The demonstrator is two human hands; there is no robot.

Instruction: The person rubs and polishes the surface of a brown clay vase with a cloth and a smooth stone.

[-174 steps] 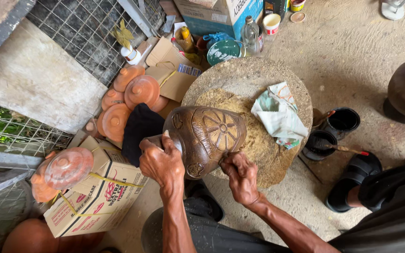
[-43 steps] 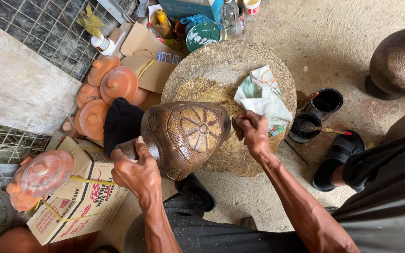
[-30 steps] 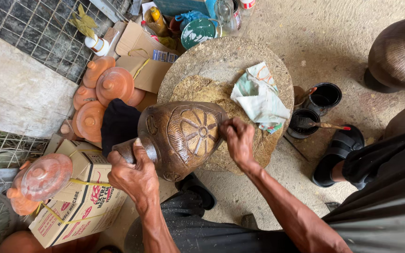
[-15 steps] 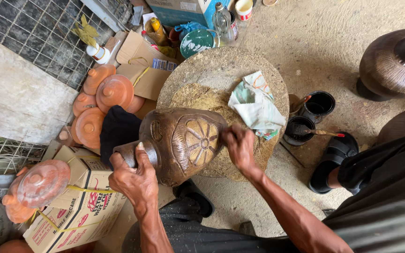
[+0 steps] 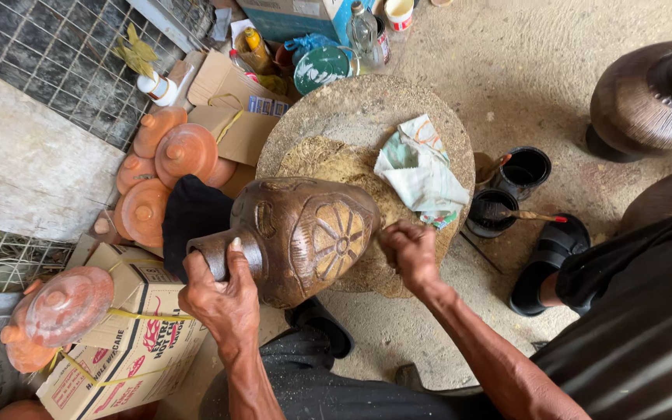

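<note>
Sandy concrete floor [image 5: 554, 70], wire-mesh fence [image 5: 56, 54] above a grey concrete slab [image 5: 17, 167], daylight.

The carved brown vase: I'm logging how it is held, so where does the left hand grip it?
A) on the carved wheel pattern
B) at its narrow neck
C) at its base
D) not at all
B: the left hand wraps around the narrow neck of the carved brown vase, which lies tilted on its side.

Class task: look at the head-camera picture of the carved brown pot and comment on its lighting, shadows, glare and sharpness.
Head view: soft, even daylight with only faint shadows; a mild sheen but no harsh glare on the carved pot; left hand and right hand sharp, no motion blur; the wire fence lines bow slightly toward the frame edges.
</note>
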